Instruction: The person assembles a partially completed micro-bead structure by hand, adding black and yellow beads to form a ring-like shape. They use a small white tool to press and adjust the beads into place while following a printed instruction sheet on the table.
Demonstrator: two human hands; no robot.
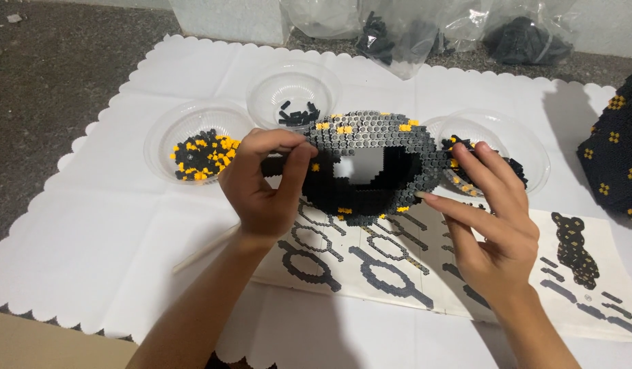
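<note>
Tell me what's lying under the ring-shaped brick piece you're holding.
Under the ring-shaped brick piece lies an instruction sheet with grey ring diagrams, on the white scalloped mat. Through the hole, only a blurred pale patch shows. The sheet's upper part is covered by the piece and both hands.

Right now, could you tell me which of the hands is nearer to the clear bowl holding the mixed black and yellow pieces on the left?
Left. The left hand grips the ring's left edge just right of that bowl; the right hand holds the ring's far side.
</note>
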